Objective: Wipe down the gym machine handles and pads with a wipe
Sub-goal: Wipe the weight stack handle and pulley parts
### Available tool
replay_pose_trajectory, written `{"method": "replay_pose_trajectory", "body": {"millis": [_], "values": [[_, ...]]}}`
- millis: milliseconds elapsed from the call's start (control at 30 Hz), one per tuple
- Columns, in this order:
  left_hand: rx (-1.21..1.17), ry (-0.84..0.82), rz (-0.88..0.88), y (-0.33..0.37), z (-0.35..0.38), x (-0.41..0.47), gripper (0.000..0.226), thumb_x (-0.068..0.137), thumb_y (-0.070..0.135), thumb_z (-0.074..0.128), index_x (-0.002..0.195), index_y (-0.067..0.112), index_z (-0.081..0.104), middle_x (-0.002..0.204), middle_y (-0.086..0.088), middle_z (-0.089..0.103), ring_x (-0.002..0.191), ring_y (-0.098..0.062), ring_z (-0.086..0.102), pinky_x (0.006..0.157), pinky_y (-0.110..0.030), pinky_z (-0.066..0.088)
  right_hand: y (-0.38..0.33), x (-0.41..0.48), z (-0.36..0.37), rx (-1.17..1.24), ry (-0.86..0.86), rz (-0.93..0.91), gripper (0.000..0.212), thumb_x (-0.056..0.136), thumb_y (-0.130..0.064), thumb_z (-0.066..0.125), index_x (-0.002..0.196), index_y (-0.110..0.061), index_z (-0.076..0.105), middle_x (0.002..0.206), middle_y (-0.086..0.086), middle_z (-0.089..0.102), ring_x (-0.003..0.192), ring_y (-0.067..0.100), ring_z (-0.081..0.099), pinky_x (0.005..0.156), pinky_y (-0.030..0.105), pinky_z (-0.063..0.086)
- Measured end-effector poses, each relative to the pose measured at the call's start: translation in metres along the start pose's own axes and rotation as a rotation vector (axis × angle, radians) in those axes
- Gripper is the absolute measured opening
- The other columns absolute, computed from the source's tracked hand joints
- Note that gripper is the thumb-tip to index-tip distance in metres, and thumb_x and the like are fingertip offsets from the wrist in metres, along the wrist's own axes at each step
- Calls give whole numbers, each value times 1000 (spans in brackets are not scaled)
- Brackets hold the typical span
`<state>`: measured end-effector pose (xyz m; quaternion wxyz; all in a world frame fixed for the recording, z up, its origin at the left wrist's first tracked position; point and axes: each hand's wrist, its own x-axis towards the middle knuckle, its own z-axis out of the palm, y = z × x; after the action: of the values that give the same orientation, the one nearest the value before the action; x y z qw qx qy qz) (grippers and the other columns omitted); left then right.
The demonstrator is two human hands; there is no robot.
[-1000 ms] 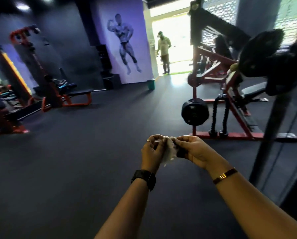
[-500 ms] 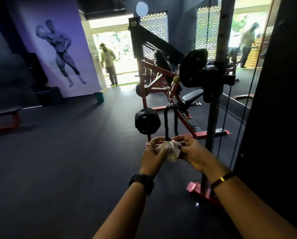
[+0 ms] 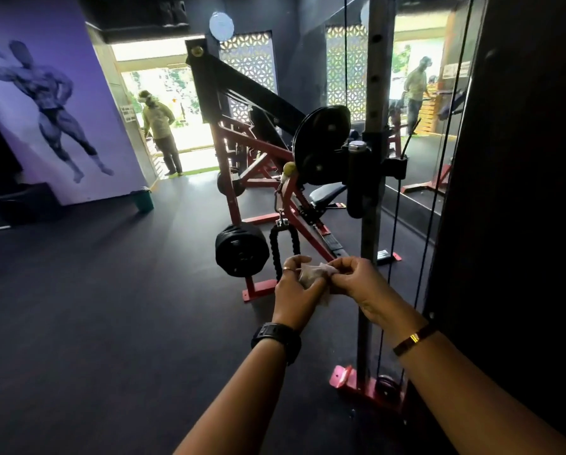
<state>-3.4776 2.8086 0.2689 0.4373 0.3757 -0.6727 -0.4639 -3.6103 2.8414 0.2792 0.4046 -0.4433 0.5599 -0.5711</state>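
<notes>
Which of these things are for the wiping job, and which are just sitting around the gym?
For the job:
- wipe, pinched between the left hand and the right hand
- black rope handle
- seat pad

Just sitting around:
- stacked weight plates
- green bin
- bodybuilder painting
- distant person

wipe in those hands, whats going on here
A person stands in a gym, holding a crumpled wipe between both hands: the left hand grips it and the right hand pinches its edge. The wipe touches no equipment at this moment. A black rope handle hangs just beyond the hands, and a cable machine's post stands to the right.
</notes>
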Motion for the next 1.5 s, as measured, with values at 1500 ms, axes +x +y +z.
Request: {"method": "replay_pose_trajectory", "body": {"millis": [1500], "values": [[-284,-790,95,-85,26,286,16,92,23,64,79,17,70,72,7,69,73,-8,63,73,-30,53,3,171,2,379,610,65,41,80,-31,65,111,-5,64,100,15,71,83,22,71,59,28,56]]}}
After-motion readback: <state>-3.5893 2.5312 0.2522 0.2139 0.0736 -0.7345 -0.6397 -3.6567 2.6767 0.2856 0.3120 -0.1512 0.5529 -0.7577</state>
